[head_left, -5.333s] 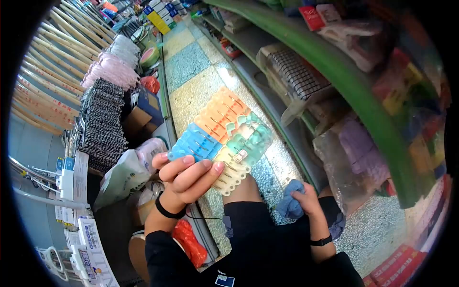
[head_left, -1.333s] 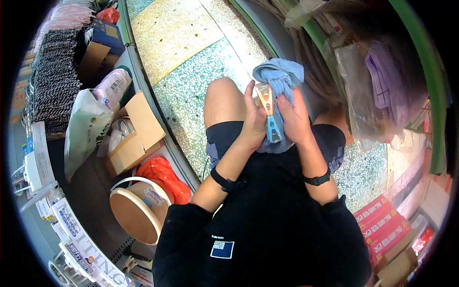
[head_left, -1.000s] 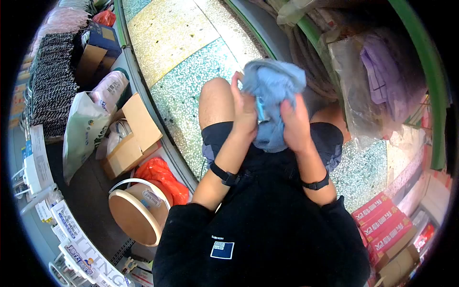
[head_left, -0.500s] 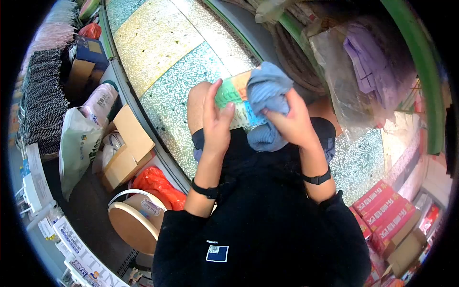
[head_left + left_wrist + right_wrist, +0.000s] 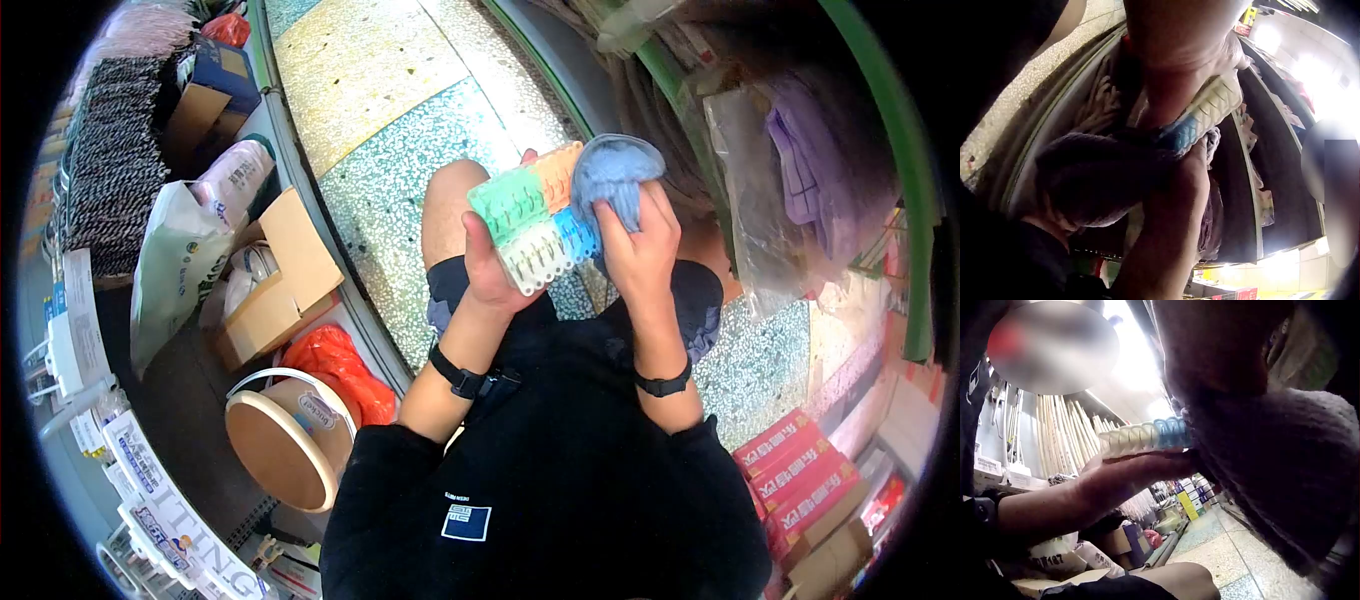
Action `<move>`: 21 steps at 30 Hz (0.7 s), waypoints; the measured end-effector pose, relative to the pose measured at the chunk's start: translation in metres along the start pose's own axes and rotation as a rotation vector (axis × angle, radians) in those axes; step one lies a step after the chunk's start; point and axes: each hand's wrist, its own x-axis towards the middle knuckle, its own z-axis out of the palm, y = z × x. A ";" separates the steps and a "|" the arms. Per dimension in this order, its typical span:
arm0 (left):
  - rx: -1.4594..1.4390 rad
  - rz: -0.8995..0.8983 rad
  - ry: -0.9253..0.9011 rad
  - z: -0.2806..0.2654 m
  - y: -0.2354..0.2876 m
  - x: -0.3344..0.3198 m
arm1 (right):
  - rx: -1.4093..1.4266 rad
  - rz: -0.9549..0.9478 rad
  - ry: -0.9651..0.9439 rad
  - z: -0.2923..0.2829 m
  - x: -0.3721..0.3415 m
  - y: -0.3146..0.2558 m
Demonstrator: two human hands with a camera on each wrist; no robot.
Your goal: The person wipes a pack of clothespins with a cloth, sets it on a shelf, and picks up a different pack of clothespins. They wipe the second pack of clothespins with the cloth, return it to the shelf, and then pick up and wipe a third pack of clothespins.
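Observation:
A pack of clothes pegs (image 5: 535, 215) in green, orange, cream and blue blocks lies across my left hand (image 5: 492, 278). My left thumb stands against its near left edge, and a fingertip shows past the far edge; the other fingers are hidden beneath. My right hand (image 5: 643, 245) grips a bunched blue cloth (image 5: 618, 170), which overlaps the pack's right end at the orange and blue pegs. In the right wrist view the pegs (image 5: 1141, 436) sit flat above the left palm, with the cloth (image 5: 1297, 469) close at their blue end.
On the left shelf are a beige bucket (image 5: 285, 450), a red plastic bag (image 5: 340, 375), an open cardboard box (image 5: 285, 290) and dark mop heads (image 5: 115, 165). Bagged purple cloth (image 5: 800, 170) hangs on the right, above stacked red boxes (image 5: 800, 470). Tiled floor (image 5: 380, 80) runs between.
The clothes pegs have been turned in the left hand, from edge-on under the cloth to their broad face showing. The right hand keeps the cloth and has shifted it to the pack's right end.

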 end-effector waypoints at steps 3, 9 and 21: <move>0.261 0.072 0.050 0.013 0.012 0.003 | 0.112 -0.034 -0.002 -0.008 -0.001 0.001; -0.122 -0.032 0.027 0.010 0.037 0.009 | 0.246 -0.020 0.035 -0.040 -0.019 -0.019; 0.446 -0.055 0.007 -0.002 0.002 0.008 | 0.380 -0.043 -0.240 0.018 0.014 -0.034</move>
